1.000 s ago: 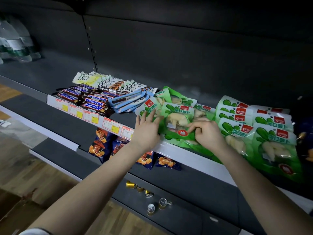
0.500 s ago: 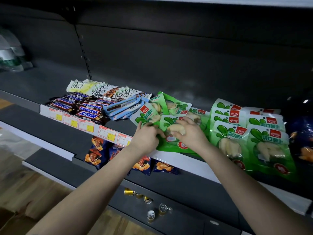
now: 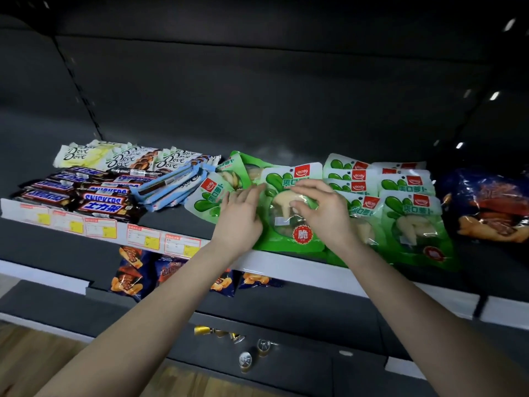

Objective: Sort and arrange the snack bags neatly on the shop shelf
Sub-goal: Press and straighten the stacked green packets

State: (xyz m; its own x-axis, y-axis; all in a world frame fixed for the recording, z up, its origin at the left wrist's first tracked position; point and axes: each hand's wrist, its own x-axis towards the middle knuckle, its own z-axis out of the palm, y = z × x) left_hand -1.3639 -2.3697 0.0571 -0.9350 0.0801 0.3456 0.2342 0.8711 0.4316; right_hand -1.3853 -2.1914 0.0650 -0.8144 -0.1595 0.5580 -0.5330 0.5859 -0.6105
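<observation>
A green snack bag (image 3: 289, 236) with a red round label lies at the front of the shelf (image 3: 300, 262). My left hand (image 3: 240, 213) has straight fingers against the bag's left edge and rests on another green bag (image 3: 206, 202). My right hand (image 3: 323, 210) lies over the front bag's clear window, fingers and thumb curled and pinching it. A third green bag (image 3: 237, 170) sits tilted behind. Two overlapping rows of the same green bags (image 3: 406, 202) lie to the right.
Blue wafer bars (image 3: 171, 184), Snickers bars (image 3: 97, 196) and Dove bars (image 3: 120, 159) fill the shelf's left. A dark blue chip bag (image 3: 486, 207) lies far right. More chip bags (image 3: 128, 270) sit one shelf down, cans (image 3: 246, 359) on the lowest. Price tags (image 3: 100, 227) line the edge.
My right hand moved from the bag's right edge up onto its window. The left hand's fingers went from curled on the bag's left edge to straight, and the bag now lies squarer.
</observation>
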